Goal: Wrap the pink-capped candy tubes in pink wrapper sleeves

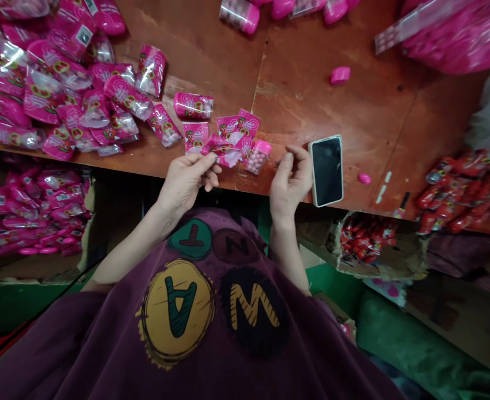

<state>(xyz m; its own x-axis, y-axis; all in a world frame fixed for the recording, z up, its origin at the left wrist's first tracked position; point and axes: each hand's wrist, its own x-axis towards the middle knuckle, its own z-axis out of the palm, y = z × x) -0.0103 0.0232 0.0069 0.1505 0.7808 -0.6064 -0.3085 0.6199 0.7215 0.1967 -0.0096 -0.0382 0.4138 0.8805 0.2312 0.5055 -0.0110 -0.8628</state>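
Left grip (186,180) pinches pink wrapper (227,157) at table edge (265,186); right grip (290,180) released beside phone (327,169).

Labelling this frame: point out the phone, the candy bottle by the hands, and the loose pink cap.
phone (327,169): head view, dark screen.
candy bottle (257,159): head view, clear body.
loose pink cap (340,74): head view, its side.

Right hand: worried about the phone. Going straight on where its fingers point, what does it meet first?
Probably bare table; the right hand would pass beside the phone, though depth is unclear.
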